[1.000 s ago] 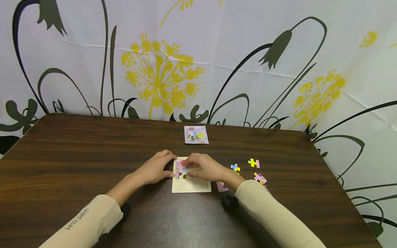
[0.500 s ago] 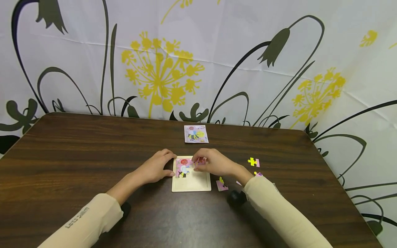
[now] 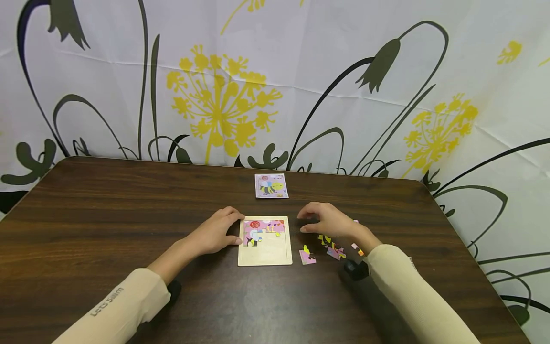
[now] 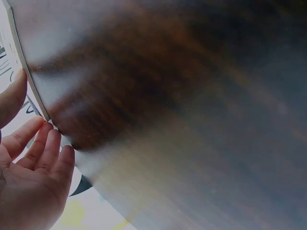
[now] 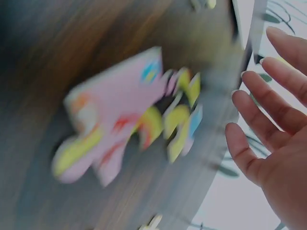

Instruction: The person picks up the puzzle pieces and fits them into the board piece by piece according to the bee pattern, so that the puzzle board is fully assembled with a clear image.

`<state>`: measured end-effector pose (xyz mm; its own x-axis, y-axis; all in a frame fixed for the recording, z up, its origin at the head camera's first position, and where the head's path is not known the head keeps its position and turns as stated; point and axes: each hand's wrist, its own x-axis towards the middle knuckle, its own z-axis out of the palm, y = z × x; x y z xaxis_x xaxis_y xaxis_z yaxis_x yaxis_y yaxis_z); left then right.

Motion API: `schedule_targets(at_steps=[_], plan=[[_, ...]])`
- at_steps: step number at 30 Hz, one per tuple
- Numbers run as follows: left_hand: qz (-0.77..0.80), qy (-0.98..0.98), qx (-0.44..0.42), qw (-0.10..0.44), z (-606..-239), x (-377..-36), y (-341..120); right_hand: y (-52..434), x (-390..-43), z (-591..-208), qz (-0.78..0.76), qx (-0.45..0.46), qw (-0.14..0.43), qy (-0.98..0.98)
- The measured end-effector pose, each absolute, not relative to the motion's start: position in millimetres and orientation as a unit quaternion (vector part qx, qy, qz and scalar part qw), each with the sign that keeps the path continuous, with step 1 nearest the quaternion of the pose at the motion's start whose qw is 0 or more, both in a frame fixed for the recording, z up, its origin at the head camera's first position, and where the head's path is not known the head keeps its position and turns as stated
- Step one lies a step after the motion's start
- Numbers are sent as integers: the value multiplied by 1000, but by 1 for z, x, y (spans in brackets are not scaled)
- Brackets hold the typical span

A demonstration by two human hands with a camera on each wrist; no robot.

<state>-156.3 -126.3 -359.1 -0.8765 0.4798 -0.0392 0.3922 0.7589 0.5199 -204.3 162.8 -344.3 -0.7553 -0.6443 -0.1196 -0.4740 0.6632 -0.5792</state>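
Observation:
A pale wooden puzzle tray (image 3: 266, 253) lies in front of me, with joined pink puzzle pieces (image 3: 254, 224) along its top and upper left. My left hand (image 3: 215, 232) rests at the tray's left side, thumb and fingertips on its edge; the left wrist view shows the same thumb and fingers against the tray's rim (image 4: 23, 57). To the right of the tray my right hand (image 3: 330, 220) hovers with loose, bare fingers. Under and near it lie a pink and yellow puzzle piece (image 3: 307, 256) and a striped puzzle piece (image 3: 325, 240). A pink puzzle piece (image 5: 120, 100) looks large in the right wrist view.
Behind the tray lies a square picture card (image 3: 271, 186) with a bee on it. Another puzzle piece (image 3: 357, 249) is beside the right sleeve (image 3: 412, 291). The brown table (image 3: 107, 205) ends at a flower-patterned curtain (image 3: 301, 71).
My right hand has set a puzzle piece at the top right of the tray, let go and moved right over the loose pieces. The left hand has stayed at the tray's edge.

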Motion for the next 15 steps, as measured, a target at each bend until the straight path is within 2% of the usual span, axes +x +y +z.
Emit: schedule_targets(at_steps=[15], plan=[[257, 935, 228, 89, -359, -157, -127, 209, -202, -353, -263, -285, 148, 910]])
